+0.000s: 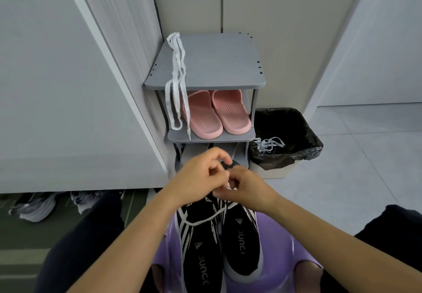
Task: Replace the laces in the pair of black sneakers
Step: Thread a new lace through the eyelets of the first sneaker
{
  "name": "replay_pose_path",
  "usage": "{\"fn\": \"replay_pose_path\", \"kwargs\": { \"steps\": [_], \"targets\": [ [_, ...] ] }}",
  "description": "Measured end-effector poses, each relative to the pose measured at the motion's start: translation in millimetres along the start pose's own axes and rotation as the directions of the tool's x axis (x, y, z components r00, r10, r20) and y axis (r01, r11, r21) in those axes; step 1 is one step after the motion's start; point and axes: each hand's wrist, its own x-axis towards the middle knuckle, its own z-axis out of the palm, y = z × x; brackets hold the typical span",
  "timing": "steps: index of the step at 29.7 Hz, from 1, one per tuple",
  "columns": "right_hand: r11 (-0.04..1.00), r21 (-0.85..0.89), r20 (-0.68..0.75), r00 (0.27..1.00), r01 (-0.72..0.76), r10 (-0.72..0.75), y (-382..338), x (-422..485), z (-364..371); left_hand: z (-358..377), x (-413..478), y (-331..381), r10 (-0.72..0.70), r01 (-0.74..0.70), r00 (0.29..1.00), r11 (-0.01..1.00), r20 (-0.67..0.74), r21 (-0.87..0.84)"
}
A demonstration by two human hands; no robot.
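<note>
Two black sneakers with white stripes stand side by side on a purple stool [285, 267], heels toward me: the left sneaker [201, 254] and the right sneaker [242, 242]. My left hand [201, 176] and my right hand [246, 187] meet over their toe ends, fingers curled, pinching a white lace [203, 220] that runs across the left sneaker. The lacing area under my hands is hidden. Another white lace [177, 82] hangs off the grey shoe rack's top shelf [217, 64]. Loose white laces [269, 144] lie in the bin.
Pink slippers [217, 114] sit on the rack's middle shelf. A bin lined with a black bag [285, 139] stands right of the rack. Grey shoes [36, 206] lie under the cabinet at left. Tiled floor [365, 155] spreads to the right.
</note>
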Motion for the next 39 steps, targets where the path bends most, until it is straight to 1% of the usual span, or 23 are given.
{"fn": "replay_pose_path", "kwargs": {
  "steps": [1, 3, 4, 5, 6, 7, 8, 9, 10, 12, 14, 16, 20, 22, 24, 26, 28, 30, 32, 34, 36, 38, 39],
  "targets": [
    [0.999, -0.041, -0.077, 0.997, 0.011, -0.014, -5.0, 2.7, 3.5, 5.2, 1.8, 2.7, 0.114, -0.093, 0.988, 0.978, -0.103, 0.184],
    [1.0, -0.011, -0.253, 0.967, -0.008, 0.005, -9.5, 8.2, 1.1, 7.5, 6.7, 0.3, 0.316, -0.137, 0.871, 0.892, -0.376, 0.432],
    [0.999, 0.048, -0.319, 0.947, -0.02, 0.034, -9.9, 10.6, -4.2, 5.5, 7.6, -2.0, 0.281, -0.091, 0.839, 0.917, -0.465, 0.39],
    [0.991, 0.128, -0.355, 0.932, -0.029, 0.073, -9.6, 13.1, -11.0, 3.9, 7.5, -4.2, 0.164, -0.044, 0.862, 0.967, -0.48, 0.25],
    [0.974, 0.225, -0.356, 0.928, -0.031, 0.112, -9.8, 13.5, -17.3, 5.3, 6.8, -6.3, 0.004, 0.027, 0.929, 0.997, -0.369, 0.077],
    [0.94, 0.339, -0.335, 0.93, -0.03, 0.15, -9.8, 13.0, -21.1, 10.8, 4.5, -6.5, -0.127, 0.119, 0.979, 0.991, -0.157, -0.058],
    [0.89, 0.455, -0.299, 0.937, -0.025, 0.179, -11.1, 11.4, -23.3, 19.9, 3.1, -9.6, -0.184, 0.185, 0.983, 0.981, 0.013, -0.06],
    [0.831, 0.556, -0.253, 0.948, -0.021, 0.193, -12.6, 9.5, -24.2, 31.3, 2.6, -13.0, -0.206, 0.209, 0.975, 0.977, 0.081, -0.032],
    [0.775, 0.631, -0.206, 0.961, -0.014, 0.185, -14.9, 7.6, -24.9, 42.6, 4.1, -17.5, -0.203, 0.204, 0.978, 0.979, 0.041, -0.009],
    [0.701, 0.713, -0.126, 0.984, 0.001, 0.127, -19.5, 5.5, -26.4, 52.3, 9.2, -19.2, -0.172, 0.18, 0.96, 0.983, -0.22, 0.018],
    [0.631, 0.776, -0.081, 0.993, 0.011, 0.083, -23.7, 5.7, -30.9, 52.6, 14.8, -24.1, -0.112, 0.174, 0.924, 0.974, -0.366, 0.141],
    [0.521, 0.853, -0.081, 0.992, 0.02, 0.096, -25.7, 8.3, -39.6, 52.9, 15.3, -30.5, -0.096, 0.176, 0.944, 0.955, -0.314, 0.238],
    [0.219, 0.97, -0.158, 0.953, 0.101, 0.259, -19.5, 15.6, -71.7, 57.4, 9.2, -42.1, -0.17, 0.203, 0.978, 0.895, -0.119, 0.397],
    [0.154, 0.971, -0.218, 0.938, 0.182, 0.271, -11.6, 15.4, -93.7, 56.8, 8.1, -46.0, -0.217, 0.252, 0.968, 0.876, -0.128, 0.412],
    [0.175, 0.953, -0.29, 0.914, 0.248, 0.283, -2.9, 11.6, -113.6, 56.0, 9.4, -49.5, -0.316, 0.362, 0.924, 0.903, -0.214, 0.232],
    [0.284, 0.925, -0.345, 0.872, 0.253, 0.347, 6.7, 8.5, -123.6, 52.0, 8.7, -45.6, -0.378, 0.368, 0.87, 0.925, -0.317, -0.091],
    [0.346, 0.919, -0.332, 0.845, 0.19, 0.419, 12.3, 8.2, -121.5, 39.0, 11.1, -36.7, -0.311, 0.231, 0.808, 0.949, -0.501, -0.217],
    [0.287, 0.952, -0.232, 0.859, 0.105, 0.456, 14.8, 8.8, -112.7, 21.0, 13.2, -25.8, -0.181, 0.072, 0.725, 0.98, -0.664, -0.188],
    [0.221, 0.974, -0.146, 0.879, 0.047, 0.454, 14.8, 8.4, -107.7, 10.6, 14.3, -19.2, -0.132, -0.061, 0.667, 0.971, -0.733, -0.23],
    [0.176, 0.983, -0.119, 0.891, 0.045, 0.438, 12.4, 7.5, -109.8, 7.5, 15.5, -16.5, -0.22, -0.136, 0.648, 0.909, -0.73, -0.394],
    [0.134, 0.986, -0.151, 0.888, 0.102, 0.434, 12.2, 5.4, -116.6, 7.6, 17.0, -17.8, -0.332, -0.147, 0.692, 0.805, -0.641, -0.575],
    [0.145, 0.976, -0.21, 0.875, 0.162, 0.436, 16.8, 3.8, -124.2, 8.9, 20.1, -25.8, -0.39, 0.03, 0.813, 0.77, -0.433, -0.637],
    [0.192, 0.967, -0.236, 0.87, 0.167, 0.432, 19.1, 3.5, -126.8, 10.6, 21.0, -32.0, -0.406, 0.186, 0.863, 0.809, -0.301, -0.558]
  ]
}}
